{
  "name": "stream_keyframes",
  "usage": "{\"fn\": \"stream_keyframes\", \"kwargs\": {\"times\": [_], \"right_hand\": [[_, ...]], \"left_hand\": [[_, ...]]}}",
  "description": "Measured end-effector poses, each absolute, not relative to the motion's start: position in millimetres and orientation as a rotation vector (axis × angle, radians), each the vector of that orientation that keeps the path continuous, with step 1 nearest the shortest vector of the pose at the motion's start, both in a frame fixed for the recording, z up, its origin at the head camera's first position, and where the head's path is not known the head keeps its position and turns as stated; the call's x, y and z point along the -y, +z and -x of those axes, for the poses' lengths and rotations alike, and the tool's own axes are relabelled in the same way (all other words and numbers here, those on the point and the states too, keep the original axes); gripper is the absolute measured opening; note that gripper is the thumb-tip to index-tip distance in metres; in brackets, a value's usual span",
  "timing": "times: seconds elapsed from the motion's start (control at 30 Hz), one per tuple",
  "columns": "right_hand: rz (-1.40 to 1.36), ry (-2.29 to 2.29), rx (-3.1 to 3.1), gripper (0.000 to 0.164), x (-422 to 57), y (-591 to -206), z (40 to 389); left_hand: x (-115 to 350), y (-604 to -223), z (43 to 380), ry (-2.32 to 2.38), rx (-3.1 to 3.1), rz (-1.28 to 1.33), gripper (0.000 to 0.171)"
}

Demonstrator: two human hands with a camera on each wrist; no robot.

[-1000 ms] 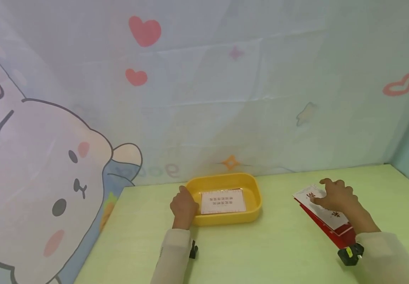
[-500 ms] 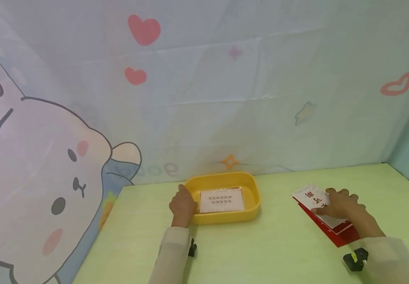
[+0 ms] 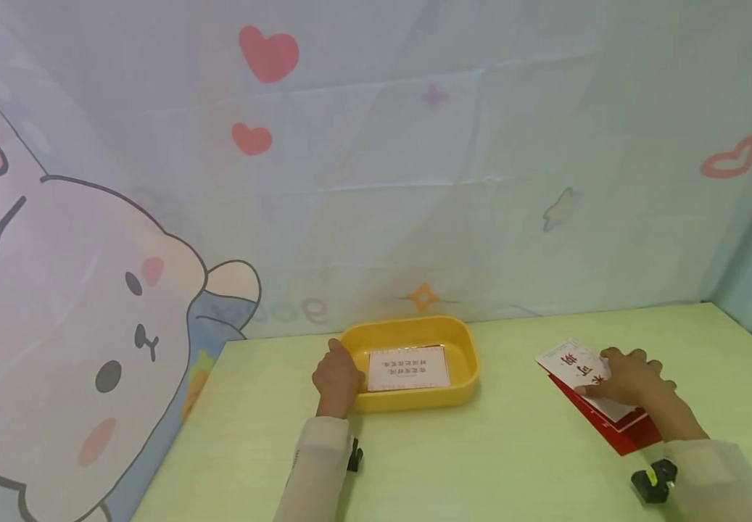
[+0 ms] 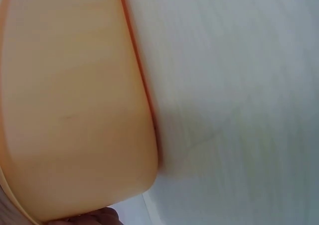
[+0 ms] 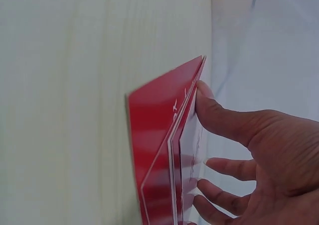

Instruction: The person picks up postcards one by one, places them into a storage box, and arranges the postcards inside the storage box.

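Observation:
My left hand (image 3: 338, 378) grips the left end of a yellow plastic tray (image 3: 408, 400). A white printed card (image 3: 408, 368) lies inside it. In the left wrist view the tray wall (image 4: 79, 110) fills much of the frame, and a few fingers (image 4: 97, 218) show under its end. At right, my right hand (image 3: 633, 380) spans a small stack of cards, thumb and index finger at opposite long edges of the white top card (image 3: 568, 362) with red characters. Red cards (image 3: 633, 435) fan out underneath. In the right wrist view the thumb (image 5: 214, 110) is at the top card's edge.
The pale green table (image 3: 480, 464) carries both the tray and the stack. Behind it hangs a cloth backdrop (image 3: 382, 217) with hearts and a rabbit, close to the tray's far side. A black wrist camera (image 3: 655, 481) sits at the right cuff.
My right hand has shifted slightly right and down over the cards, uncovering more of the red characters, then stayed still. My left hand and the tray have stayed in place.

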State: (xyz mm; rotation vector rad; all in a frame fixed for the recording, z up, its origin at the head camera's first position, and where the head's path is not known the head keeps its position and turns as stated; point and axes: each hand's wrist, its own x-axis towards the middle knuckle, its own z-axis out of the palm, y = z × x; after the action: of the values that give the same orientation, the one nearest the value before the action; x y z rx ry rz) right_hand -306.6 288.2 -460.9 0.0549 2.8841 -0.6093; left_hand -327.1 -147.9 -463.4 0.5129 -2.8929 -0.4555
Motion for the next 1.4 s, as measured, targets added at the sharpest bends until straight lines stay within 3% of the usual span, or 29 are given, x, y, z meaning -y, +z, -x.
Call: {"fn": "stream_keyframes", "kwargs": {"times": [1.4], "right_hand": [[-0.274,-0.638,-2.878,0.097,-283.5,-466.1,311.3]], "left_hand": [[150.8,-466.1,331.8,-0.574,2.889,-0.486,0.049]]}}
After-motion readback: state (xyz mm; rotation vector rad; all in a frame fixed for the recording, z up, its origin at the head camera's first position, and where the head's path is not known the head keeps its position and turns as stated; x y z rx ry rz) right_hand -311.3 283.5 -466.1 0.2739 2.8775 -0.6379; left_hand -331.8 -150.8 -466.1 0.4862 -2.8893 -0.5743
